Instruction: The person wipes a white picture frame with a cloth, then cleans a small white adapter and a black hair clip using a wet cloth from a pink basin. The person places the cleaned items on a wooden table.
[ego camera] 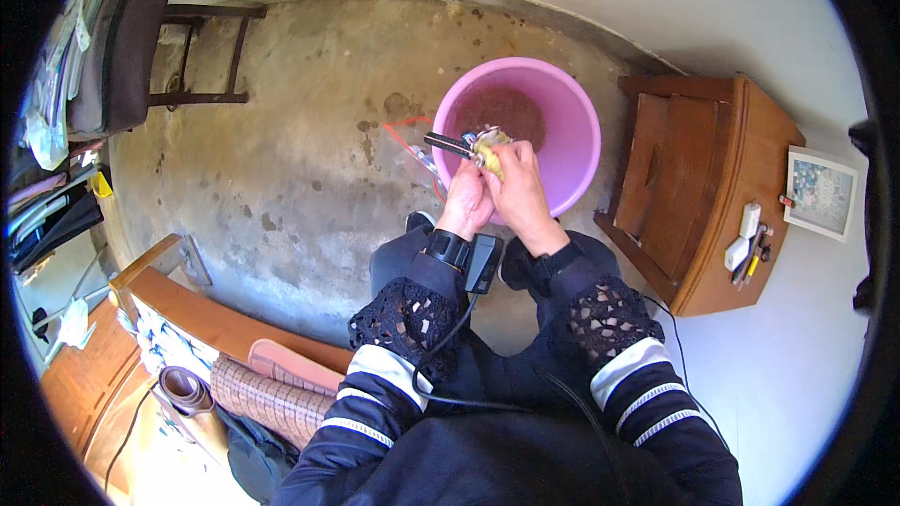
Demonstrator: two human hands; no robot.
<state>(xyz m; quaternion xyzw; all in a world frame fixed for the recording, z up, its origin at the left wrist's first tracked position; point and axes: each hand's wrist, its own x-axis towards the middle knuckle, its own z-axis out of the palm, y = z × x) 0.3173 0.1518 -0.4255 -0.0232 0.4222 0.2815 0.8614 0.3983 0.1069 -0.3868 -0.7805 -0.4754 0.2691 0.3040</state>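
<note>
Both hands meet over the near left rim of a pink plastic bucket (587,154), whose bottom looks reddish brown. My left hand (467,198) is closed on a small bundle (490,147) with pale yellow, white and blue parts; what it is cannot be told for sure. A black strap-like strip (447,144) sticks out of it to the left. My right hand (522,186) holds the same bundle from the right, with its thumb and fingers on the yellow part. Fingers partly hide the bundle.
A clear bag with an orange-red edge (410,132) lies on the stained concrete floor left of the bucket. At right stands a wooden cabinet (710,197) with pens, white boxes and a framed picture (821,191). A cushioned chair (130,42) is upper left, a wooden bed frame (232,309) lower left.
</note>
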